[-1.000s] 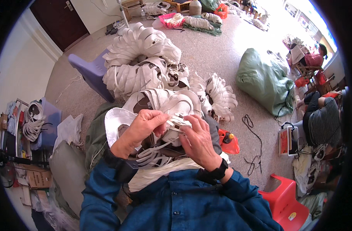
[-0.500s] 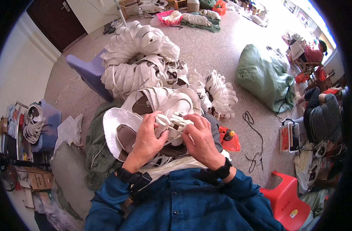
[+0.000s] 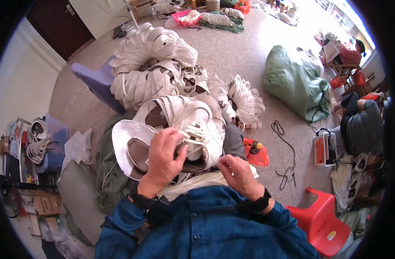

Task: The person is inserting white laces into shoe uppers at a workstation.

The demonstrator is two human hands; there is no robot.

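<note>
A white shoe upper (image 3: 196, 116) with mesh and crisscrossed laces lies across my lap, in front of a row of similar uppers. My left hand (image 3: 162, 157) is closed around its left edge, thumb near the opening and fingers partly hidden. Lower right of the upper, my right hand (image 3: 240, 175) is pinched shut on a thin white shoelace, hard to see between the fingertips. A white upper with a brown lining (image 3: 134, 151) sits beside my left hand. Pale lace strands (image 3: 197, 184) lie across my lap below both hands.
Strung rolls of white uppers (image 3: 150, 84) are heaped beyond my lap, against a purple chair (image 3: 96, 84). A green sack (image 3: 294, 82) stands right, near a black cord (image 3: 288, 151). A red stool (image 3: 320, 220) and orange bag with a bottle (image 3: 255, 153) are close on my right.
My right hand has moved away from the laces at the upper's middle, down and to the right. The lace loops between my hands have flattened onto the upper. My left hand has shifted little.
</note>
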